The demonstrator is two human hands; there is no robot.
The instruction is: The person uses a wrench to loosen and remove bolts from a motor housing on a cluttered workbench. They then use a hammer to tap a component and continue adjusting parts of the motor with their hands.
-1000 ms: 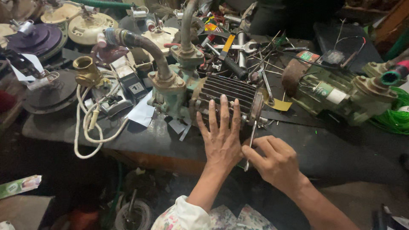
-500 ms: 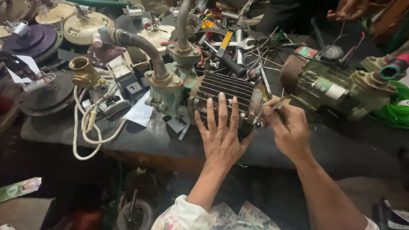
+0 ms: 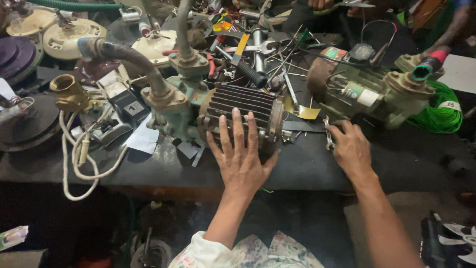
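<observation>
A green water pump with a dark finned motor body point(image 3: 243, 106) lies on the black workbench point(image 3: 307, 166). My left hand point(image 3: 241, 156) rests flat on the near side of the finned body, fingers spread. To the right of the motor, my right hand point(image 3: 351, 149) is low on the bench. Its fingertips are closed on a small metal spanner point(image 3: 327, 133) that lies against the bench top.
A second green pump motor point(image 3: 369, 92) sits at the right, with a coil of green cord point(image 3: 439, 116) beyond it. Loose spanners and screwdrivers point(image 3: 258, 54) crowd the back. A white cable point(image 3: 74, 159) and a brass fitting point(image 3: 67, 92) lie at the left. Another person's hands point(image 3: 327, 4) work at the top.
My right hand has left the motor's front end, swung right with a thin tool, and come down on the bench beside the motor. My left hand has stayed on the finned body.
</observation>
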